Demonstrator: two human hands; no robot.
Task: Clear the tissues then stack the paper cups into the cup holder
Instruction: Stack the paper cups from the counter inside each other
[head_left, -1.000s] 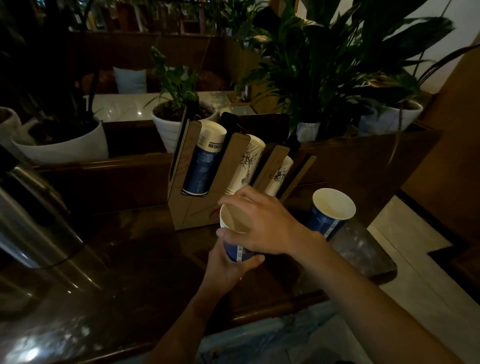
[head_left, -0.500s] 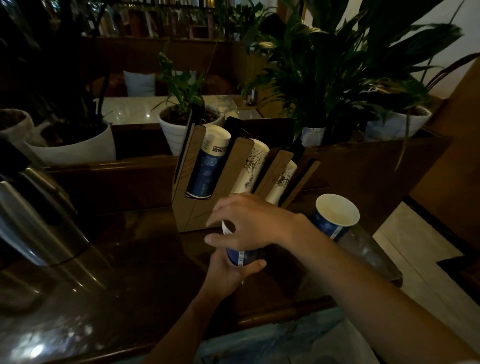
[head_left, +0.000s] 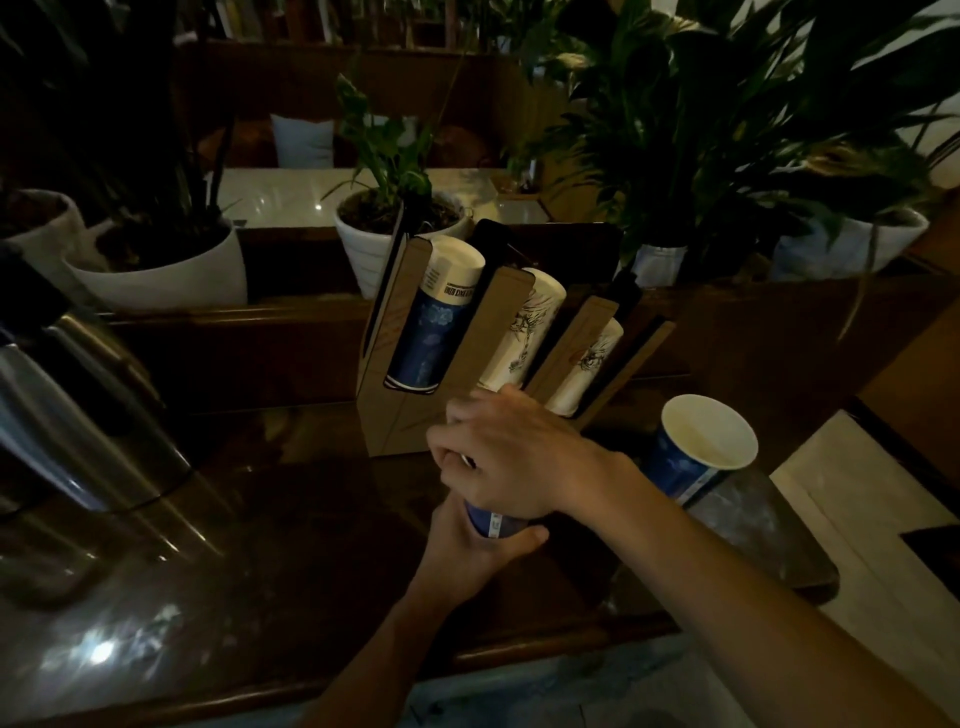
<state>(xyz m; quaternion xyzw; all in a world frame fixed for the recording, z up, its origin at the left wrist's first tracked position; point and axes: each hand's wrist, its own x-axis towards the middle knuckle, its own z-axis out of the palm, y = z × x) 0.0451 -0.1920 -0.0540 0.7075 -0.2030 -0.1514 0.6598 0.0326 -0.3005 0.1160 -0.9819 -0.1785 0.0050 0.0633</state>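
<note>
A blue paper cup stands on the dark counter in front of me. My left hand grips its lower part from below. My right hand lies over its top with fingers curled round the rim, hiding the mouth. A second blue cup stands upright and empty to the right, apart from both hands. Just behind them the brown slanted cup holder carries a blue cup stack and two white printed stacks. No tissues are visible.
A shiny metal urn fills the left side. White plant pots line the wooden ledge behind the holder. The counter's right end drops off to a tiled floor. The scene is dim.
My right hand has come down over the cup's mouth, covering the rim that showed a second ago. The left hand keeps its hold. The view has shifted slightly closer.
</note>
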